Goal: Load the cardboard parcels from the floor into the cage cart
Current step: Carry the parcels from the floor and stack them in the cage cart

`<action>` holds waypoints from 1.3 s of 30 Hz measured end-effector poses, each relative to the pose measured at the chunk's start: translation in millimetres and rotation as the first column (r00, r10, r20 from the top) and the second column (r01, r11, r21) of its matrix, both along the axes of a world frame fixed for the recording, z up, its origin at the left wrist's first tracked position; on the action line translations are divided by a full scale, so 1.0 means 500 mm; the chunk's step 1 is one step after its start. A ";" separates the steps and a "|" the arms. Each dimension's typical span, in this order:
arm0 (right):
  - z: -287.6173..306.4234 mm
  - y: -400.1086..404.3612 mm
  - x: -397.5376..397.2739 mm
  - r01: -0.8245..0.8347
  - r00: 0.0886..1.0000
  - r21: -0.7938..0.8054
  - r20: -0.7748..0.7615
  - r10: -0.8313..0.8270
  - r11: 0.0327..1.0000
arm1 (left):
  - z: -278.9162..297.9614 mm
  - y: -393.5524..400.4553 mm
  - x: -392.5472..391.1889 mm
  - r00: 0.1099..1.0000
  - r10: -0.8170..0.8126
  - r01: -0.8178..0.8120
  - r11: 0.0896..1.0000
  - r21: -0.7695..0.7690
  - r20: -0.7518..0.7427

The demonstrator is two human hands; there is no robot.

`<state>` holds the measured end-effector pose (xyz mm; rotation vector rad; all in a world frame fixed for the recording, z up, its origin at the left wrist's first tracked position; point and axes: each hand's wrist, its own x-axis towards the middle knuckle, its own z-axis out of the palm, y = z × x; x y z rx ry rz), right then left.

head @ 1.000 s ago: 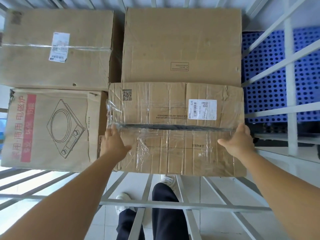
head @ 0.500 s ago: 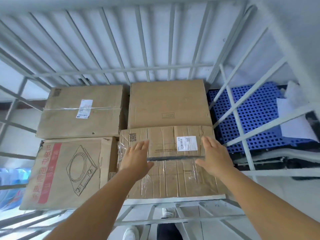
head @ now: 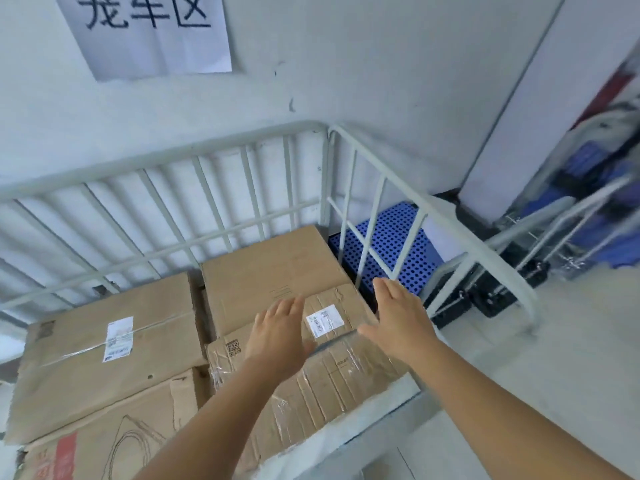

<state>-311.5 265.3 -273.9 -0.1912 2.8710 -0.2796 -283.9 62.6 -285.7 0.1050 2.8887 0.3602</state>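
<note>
cardboard parcels point(head: 277, 268), four, in one cage cart point(head: 408, 199); two open hands point(head: 277, 337).

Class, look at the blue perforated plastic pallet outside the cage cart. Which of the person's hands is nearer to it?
Right. The right hand hovers open by the cart's right side bars, just inside from the blue pallet. The left hand is further left, above the taped parcel.

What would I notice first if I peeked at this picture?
Two open hands, left and right, spread above a crinkly taped parcel at the cage cart's front right. Three more parcels sit packed around it, and a paper sign hangs on the wall above.
</note>
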 end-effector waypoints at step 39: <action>0.098 0.156 1.266 0.966 0.258 -0.008 -0.045 -0.965 0.259 | 0.166 0.429 0.839 0.236 -0.967 0.972 0.236 0.011 -0.097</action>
